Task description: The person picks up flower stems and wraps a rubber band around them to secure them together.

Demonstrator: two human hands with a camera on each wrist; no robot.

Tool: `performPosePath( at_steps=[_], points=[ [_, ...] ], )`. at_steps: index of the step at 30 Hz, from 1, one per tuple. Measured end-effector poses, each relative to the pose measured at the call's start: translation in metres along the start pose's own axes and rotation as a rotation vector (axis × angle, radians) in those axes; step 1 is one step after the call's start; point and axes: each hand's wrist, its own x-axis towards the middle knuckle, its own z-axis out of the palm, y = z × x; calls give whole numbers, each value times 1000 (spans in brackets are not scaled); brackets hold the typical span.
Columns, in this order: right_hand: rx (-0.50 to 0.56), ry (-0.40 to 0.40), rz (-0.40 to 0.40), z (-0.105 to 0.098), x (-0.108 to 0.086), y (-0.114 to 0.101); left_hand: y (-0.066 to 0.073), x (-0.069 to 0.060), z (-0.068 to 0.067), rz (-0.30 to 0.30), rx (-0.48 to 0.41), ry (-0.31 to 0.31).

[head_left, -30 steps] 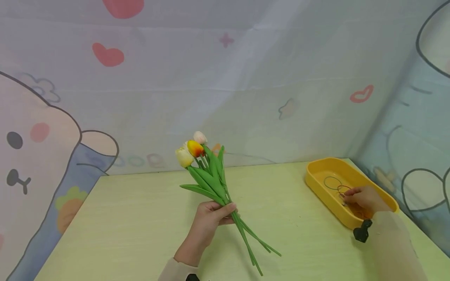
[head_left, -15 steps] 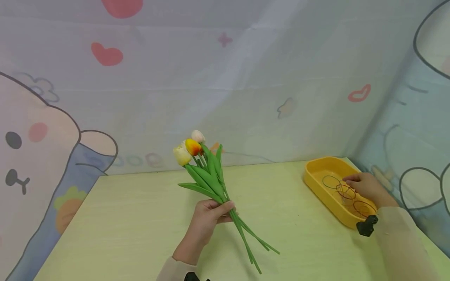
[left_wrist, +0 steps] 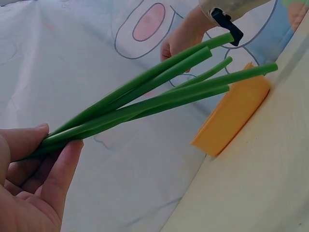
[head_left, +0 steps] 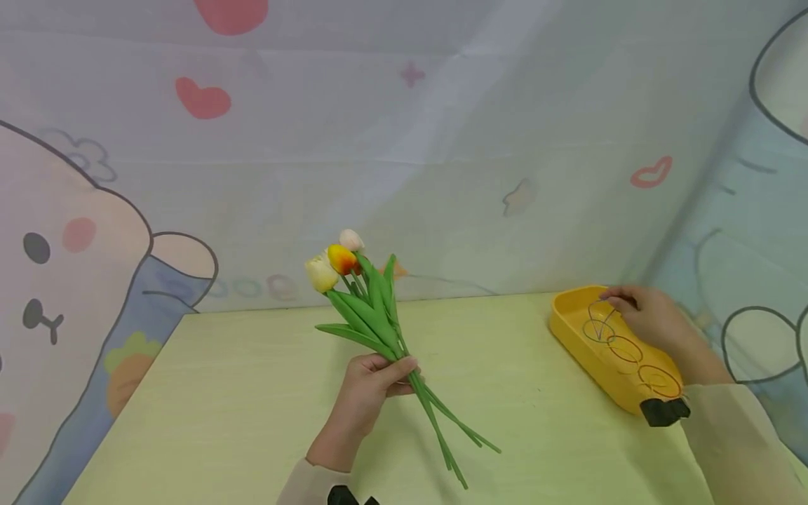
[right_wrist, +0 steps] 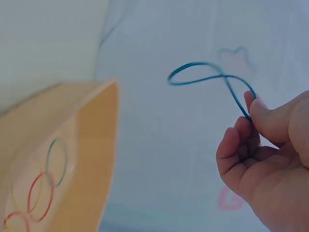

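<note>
My left hand (head_left: 372, 384) grips a bunch of artificial tulips by the stems, its green leaves (head_left: 374, 319) above the hand and a yellow-orange bloom (head_left: 341, 259) among paler ones. Bare stem ends (left_wrist: 193, 92) point away from the fingers in the left wrist view. Over the far part of the yellow tray (head_left: 583, 358), my right hand (head_left: 656, 321) pinches a thin blue band (right_wrist: 195, 82) between thumb and finger; the band hangs twisted into a loop. Other bands, one of them red (right_wrist: 31, 199), lie inside the tray.
The tray stands at the right of the pale table (head_left: 252, 393). Behind the table hangs a printed cloth (head_left: 315, 140) with hearts and cartoon figures, and it continues along the right side.
My right hand has risen from among the bands and moved toward the tray's far end, now with a band in its fingers. The left hand still holds the tulips, almost unmoved.
</note>
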Motion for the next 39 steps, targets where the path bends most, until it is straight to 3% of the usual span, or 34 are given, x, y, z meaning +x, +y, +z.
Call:
performPosePath(
  at_steps=[5, 10, 14, 19, 23, 32, 39],
  points=[
    [70, 24, -42, -1, -8, -32, 3, 0, 0, 18, -15, -15],
    [178, 79, -207, 4, -21, -53, 6, 0, -1, 20, -25, -15],
    [286, 74, -334, 11, -30, -70, 9, 0, -3, 24, -28, -15],
    [424, -13, -490, 16, -41, -91, 14, 1, -5, 31, -26, -14],
    [477, -71, -624, 22, -48, -106, 18, 0, -8, 40, -25, -5],
    [485, -144, -737, 38, -63, -134, 27, -1, -11, 71, -24, 3],
    [569, -182, -861, 56, -72, -145, 32, -1, -12, 70, -40, 49]
  ],
)
